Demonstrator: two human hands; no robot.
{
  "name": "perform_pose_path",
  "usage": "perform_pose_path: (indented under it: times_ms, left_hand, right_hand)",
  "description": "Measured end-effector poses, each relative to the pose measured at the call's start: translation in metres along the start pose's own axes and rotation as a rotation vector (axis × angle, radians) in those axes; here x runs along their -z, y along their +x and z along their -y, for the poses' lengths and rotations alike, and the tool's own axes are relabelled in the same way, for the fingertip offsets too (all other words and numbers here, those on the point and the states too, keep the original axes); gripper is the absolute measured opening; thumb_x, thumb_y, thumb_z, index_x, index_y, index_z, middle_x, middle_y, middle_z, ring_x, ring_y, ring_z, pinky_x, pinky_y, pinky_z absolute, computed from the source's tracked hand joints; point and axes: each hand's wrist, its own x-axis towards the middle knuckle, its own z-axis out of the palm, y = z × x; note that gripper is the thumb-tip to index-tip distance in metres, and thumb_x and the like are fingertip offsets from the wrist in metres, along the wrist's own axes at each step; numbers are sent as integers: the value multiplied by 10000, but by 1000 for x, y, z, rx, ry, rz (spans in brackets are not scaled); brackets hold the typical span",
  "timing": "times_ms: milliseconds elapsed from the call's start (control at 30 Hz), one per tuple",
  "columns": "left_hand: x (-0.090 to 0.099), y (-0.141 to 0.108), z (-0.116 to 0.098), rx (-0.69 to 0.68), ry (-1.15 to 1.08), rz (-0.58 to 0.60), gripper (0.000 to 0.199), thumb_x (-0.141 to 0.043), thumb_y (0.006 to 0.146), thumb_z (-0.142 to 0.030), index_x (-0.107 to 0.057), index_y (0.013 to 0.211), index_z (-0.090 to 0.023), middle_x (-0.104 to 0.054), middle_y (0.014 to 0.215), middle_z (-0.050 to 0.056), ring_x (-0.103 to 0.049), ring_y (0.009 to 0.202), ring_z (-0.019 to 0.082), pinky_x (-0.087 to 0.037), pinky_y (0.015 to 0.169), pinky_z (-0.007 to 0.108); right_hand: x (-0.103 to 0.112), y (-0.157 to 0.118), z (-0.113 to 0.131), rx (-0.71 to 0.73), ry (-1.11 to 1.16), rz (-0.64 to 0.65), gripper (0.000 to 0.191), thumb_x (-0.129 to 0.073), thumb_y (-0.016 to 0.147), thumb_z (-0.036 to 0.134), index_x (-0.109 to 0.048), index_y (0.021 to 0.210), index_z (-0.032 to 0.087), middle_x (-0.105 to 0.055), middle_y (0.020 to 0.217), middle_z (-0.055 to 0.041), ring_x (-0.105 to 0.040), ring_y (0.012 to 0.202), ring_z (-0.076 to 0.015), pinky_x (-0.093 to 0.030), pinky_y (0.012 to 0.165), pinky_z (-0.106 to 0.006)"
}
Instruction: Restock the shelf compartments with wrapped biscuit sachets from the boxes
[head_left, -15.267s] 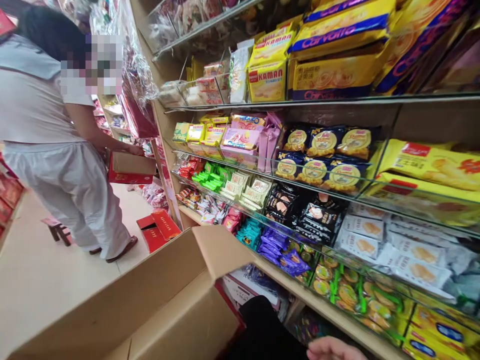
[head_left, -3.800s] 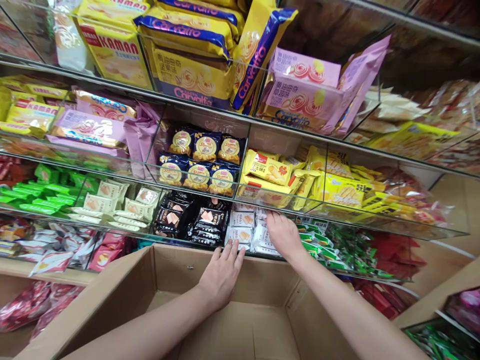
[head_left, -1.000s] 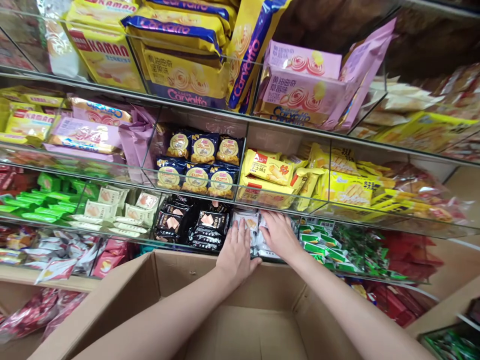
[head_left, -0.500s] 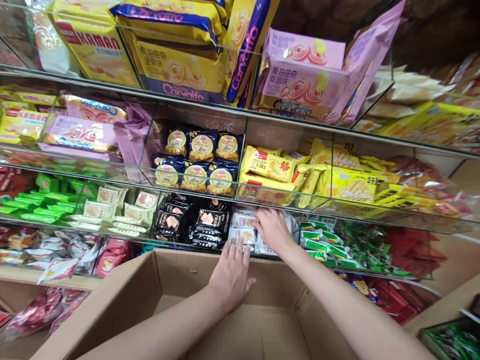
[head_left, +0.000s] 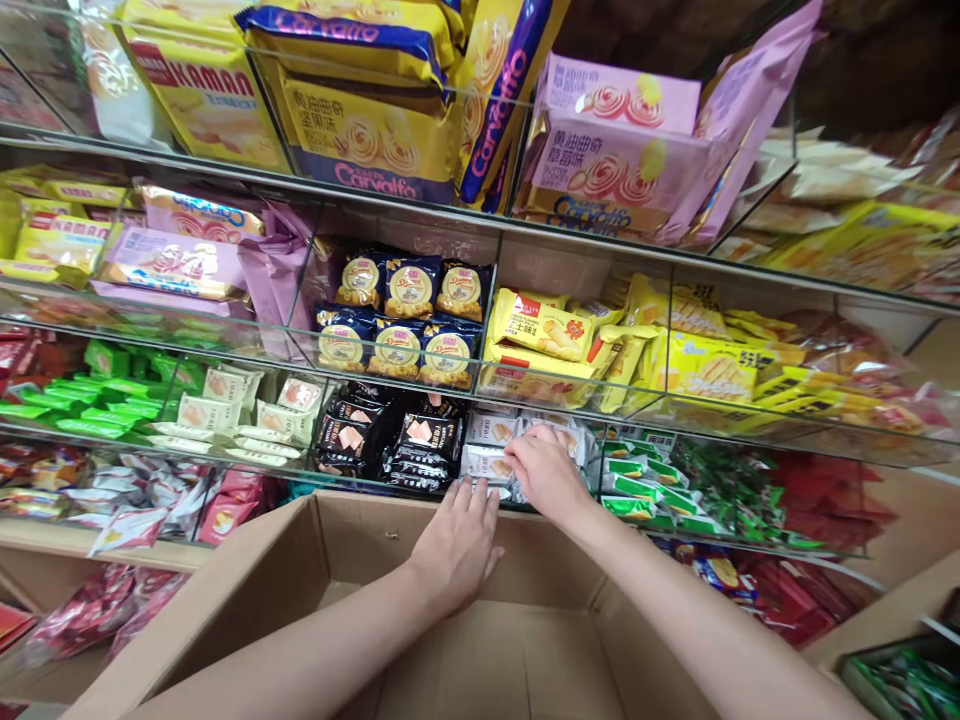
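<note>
My left hand point(head_left: 456, 550) lies with its fingers stretched out over the front edge of the lower shelf, below the white snack packets point(head_left: 486, 448). Nothing shows in it. My right hand point(head_left: 551, 475) reaches into the same compartment, its fingers curled down against the white packets on the right side; the fingertips are partly hidden, so whether they pinch a packet cannot be made out. Black packets point(head_left: 424, 437) stand in the compartment to the left, and green-and-white packets point(head_left: 637, 480) lie to the right. Under both hands is a cardboard box point(head_left: 517, 650).
Above, a glass-fronted shelf holds blue round-label packets point(head_left: 401, 350) and yellow packets point(head_left: 544, 335). Higher up are large yellow packs point(head_left: 367, 125) and pink packs point(head_left: 607, 165). Pale green packets point(head_left: 225, 400) sit at the left. A dark bin point(head_left: 911, 675) stands at the lower right.
My right hand has drawn slightly down and toward me, uncovering more white packets behind it. My left hand remains almost in place at the shelf edge.
</note>
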Motion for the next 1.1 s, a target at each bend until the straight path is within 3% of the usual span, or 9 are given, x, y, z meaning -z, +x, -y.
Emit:
perform_pose_path:
  times_ms: [133,300,467,600,700,800,867,1000,1100]
  left_hand:
    - [8,-2,1,-38,-5,-58,420,-344,803,-246,-422,1187,-95,-461,1191,142,-408,1086,244,-331,911,358]
    - [-2,3,1,42,100,-117,540,-368,792,-275,-282,1284,-70,-213,1374,143,-143,1254,288,-223,978,440]
    - [-18,9,-2,114,148,-66,606,-410,782,-390,-297,1281,-65,-192,1380,148,-190,1236,303,-100,1010,497]
    - [-18,12,-9,140,169,-56,653,-443,766,-413,-289,1280,-40,-208,1367,180,-234,1213,326,-113,1008,496]
    - [-13,17,-14,132,149,-48,655,-435,770,-432,-282,1286,-59,-206,1368,175,-210,1231,320,-183,995,465]
    - [-9,26,-14,100,128,-55,664,-424,768,-467,-273,1292,-87,-162,1386,145,-118,1266,303,-160,1010,449]
    - [-9,33,-12,123,116,-60,680,-418,764,-486,-273,1292,-82,-178,1381,154,-136,1263,304,-154,1015,438]
    - [-15,39,-11,180,104,-105,699,-405,764,-496,-265,1292,-61,-215,1363,183,-201,1241,317,-175,1007,434]
    - [-25,35,-13,171,138,-126,709,-437,749,-488,-273,1289,-58,-184,1373,183,-118,1263,319,-142,1014,448]
  right_hand:
    - [-7,4,2,-35,-96,51,115,-509,765,234,-570,682,185,-607,736,-42,-432,841,-212,-273,741,-359]
    - [-5,4,5,-11,-137,86,146,-486,774,236,-580,677,182,-606,768,-56,-428,853,-222,-261,775,-392]
    - [6,-7,-4,-37,-158,-19,194,-430,791,207,-585,901,174,-549,1044,-77,-388,989,-232,-270,839,-367]
    - [11,-15,-24,-170,-223,-22,313,-442,770,212,-502,1065,125,-492,1127,-115,-388,1017,-245,-288,851,-357]
    - [11,-16,-34,-244,-210,52,366,-453,762,208,-448,1120,133,-513,1099,-101,-424,977,-236,-318,813,-341]
    - [12,-15,-37,-289,-202,95,409,-469,764,235,-400,1160,157,-542,1044,-77,-450,925,-238,-336,764,-346]
    - [13,-14,-37,-303,-198,103,391,-481,764,248,-411,1142,178,-539,1052,-67,-450,926,-246,-341,744,-351]
    - [14,-17,-41,-281,-179,75,331,-488,767,249,-441,1090,190,-541,1029,-66,-457,908,-243,-357,721,-345]
    - [14,-21,-46,-234,-178,-10,262,-470,782,241,-465,1028,151,-541,965,-88,-462,876,-233,-367,737,-341]
